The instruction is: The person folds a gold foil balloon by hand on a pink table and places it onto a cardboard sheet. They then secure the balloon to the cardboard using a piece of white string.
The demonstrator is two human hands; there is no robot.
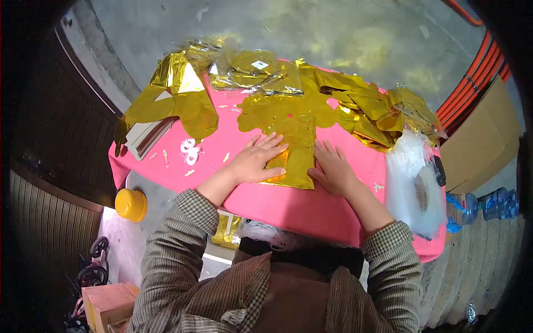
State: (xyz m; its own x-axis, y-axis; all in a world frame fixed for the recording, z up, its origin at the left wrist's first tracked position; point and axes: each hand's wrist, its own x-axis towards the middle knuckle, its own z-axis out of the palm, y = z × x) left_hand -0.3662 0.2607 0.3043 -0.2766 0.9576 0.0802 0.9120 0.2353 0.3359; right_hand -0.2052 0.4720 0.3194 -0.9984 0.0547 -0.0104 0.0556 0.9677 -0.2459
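A shiny gold foil sheet [300, 152] lies on the pink tablecloth [338, 213] in front of me, its near part a narrow folded strip and its far part spread wide with rounded edges. My left hand [258, 160] rests flat with fingers stretched, its fingertips and thumb on the left side of the strip. Along the strip's right edge lies my right hand [333, 169], flat on the cloth with its fingers apart and its thumb close to the foil. Neither hand grips anything.
More gold foil [191, 108] covers cards [147, 136] at the left, beside white string rolls [190, 151]. Packaged foil [258, 72] lies at the back, crumpled foil [369, 111] at the back right. Clear plastic bags [411, 183] sit right. A yellow stool [131, 205] stands on the floor.
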